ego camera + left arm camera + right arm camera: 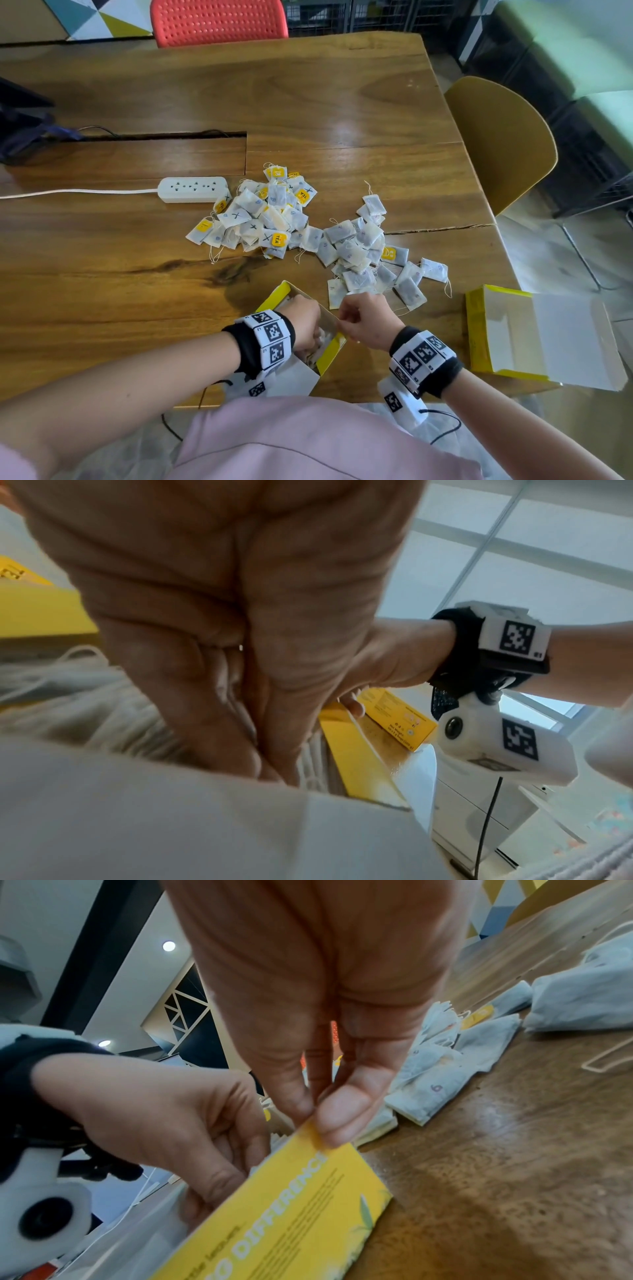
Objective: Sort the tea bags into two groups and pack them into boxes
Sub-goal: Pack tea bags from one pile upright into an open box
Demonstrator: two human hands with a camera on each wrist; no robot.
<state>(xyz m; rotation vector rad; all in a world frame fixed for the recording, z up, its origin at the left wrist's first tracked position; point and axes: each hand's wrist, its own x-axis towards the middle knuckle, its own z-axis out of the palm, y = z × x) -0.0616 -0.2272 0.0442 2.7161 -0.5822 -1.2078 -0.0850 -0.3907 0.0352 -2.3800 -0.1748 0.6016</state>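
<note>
A yellow tea box [329, 353] stands open at the table's near edge. My left hand [301, 322] reaches down into it; thumb and fingers [267, 772] come together among the tea bags [85, 696] inside, and the tips are hidden. My right hand [363, 318] pinches the top edge of the box's right wall [291, 1204] between thumb and forefinger [315, 1118]. Behind lie two loose piles: X-marked bags with yellow tags [253, 216] on the left, bags with purple numbers [363, 253] on the right.
A second yellow box [534, 339] lies open with its flap spread at the table's right corner. A white power strip [191, 189] and its cord lie left of the piles. A yellow chair [503, 144] stands off the right edge, a red one [219, 20] at the far side.
</note>
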